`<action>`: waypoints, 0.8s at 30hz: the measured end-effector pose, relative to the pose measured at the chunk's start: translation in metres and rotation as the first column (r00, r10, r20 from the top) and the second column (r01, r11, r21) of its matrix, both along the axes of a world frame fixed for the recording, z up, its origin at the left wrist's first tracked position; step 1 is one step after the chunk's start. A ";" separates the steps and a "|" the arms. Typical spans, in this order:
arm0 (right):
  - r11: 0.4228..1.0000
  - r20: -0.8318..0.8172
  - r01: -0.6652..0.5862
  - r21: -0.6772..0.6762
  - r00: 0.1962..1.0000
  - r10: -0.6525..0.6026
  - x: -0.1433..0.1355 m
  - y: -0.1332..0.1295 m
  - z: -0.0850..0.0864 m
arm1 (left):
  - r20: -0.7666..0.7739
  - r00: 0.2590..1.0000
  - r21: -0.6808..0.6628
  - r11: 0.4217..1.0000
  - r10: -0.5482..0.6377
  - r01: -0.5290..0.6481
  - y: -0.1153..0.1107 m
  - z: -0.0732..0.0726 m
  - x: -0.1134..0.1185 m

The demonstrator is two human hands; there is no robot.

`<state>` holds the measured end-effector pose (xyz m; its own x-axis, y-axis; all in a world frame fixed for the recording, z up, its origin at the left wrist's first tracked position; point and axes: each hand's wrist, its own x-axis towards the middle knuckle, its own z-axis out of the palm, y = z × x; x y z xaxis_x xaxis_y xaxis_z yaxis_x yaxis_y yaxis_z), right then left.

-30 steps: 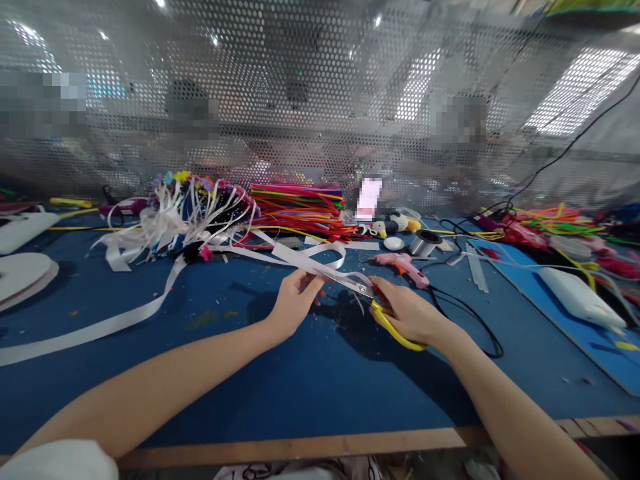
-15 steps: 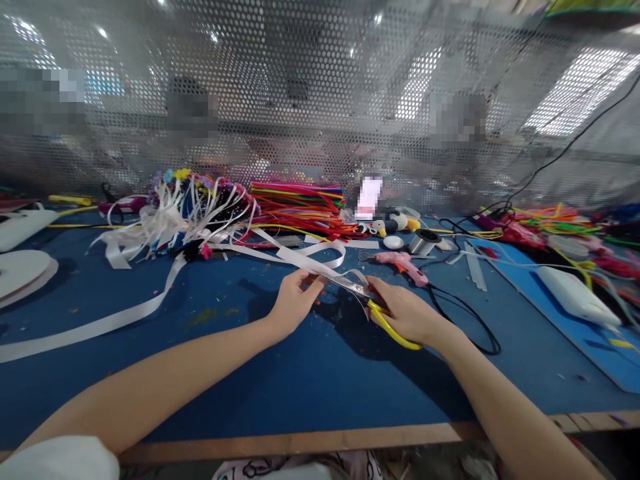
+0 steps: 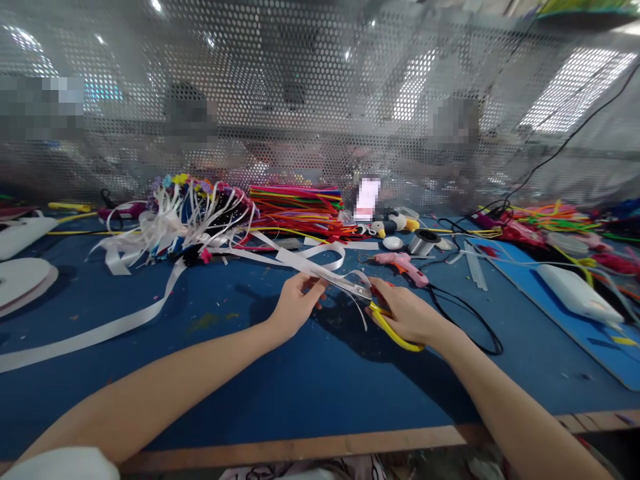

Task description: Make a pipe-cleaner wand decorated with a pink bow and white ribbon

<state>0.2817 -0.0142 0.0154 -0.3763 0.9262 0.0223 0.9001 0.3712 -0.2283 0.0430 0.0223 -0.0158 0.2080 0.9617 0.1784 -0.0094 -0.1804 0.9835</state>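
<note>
White ribbon (image 3: 300,261), middle of the scene

My left fingers (image 3: 313,293) pinch its near edge; my right fingers (image 3: 395,297) grip the yellow-handled scissors (image 3: 361,291), blades lying along it. A pink glue gun (image 3: 411,269) sits just beyond. Near side, blue worktop (image 3: 320,393) opens between my forearms (image 3: 210,360) to its wooden edge (image 3: 300,448); far side, heaped coloured stems (image 3: 295,217) border the perforated panel (image 3: 280,73).

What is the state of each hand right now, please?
Left hand: closed, pinching white ribbon between thumb and fingers.
Right hand: closed, holding yellow-handled scissors.
</note>
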 end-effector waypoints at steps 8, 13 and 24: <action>1.000 0.002 0.023 0.002 1.000 -0.023 0.005 0.002 0.002 | 0.117 0.993 -0.008 1.000 0.012 -0.011 0.001 -0.002 0.000; 1.000 -0.013 -0.007 0.002 1.000 0.007 0.004 0.001 0.002 | 0.110 0.992 -0.016 0.998 0.059 -0.058 0.004 -0.005 0.001; 1.000 -0.051 -0.017 -0.003 0.999 0.017 0.002 0.001 -0.003 | -0.015 0.999 -0.006 0.999 0.037 -0.037 0.003 -0.004 0.001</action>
<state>0.2841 -0.0136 0.0128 -0.3908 0.9197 0.0384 0.8806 0.3857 -0.2753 0.0439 0.0252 -0.0200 0.1747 0.9699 0.1696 0.0121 -0.1743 0.9846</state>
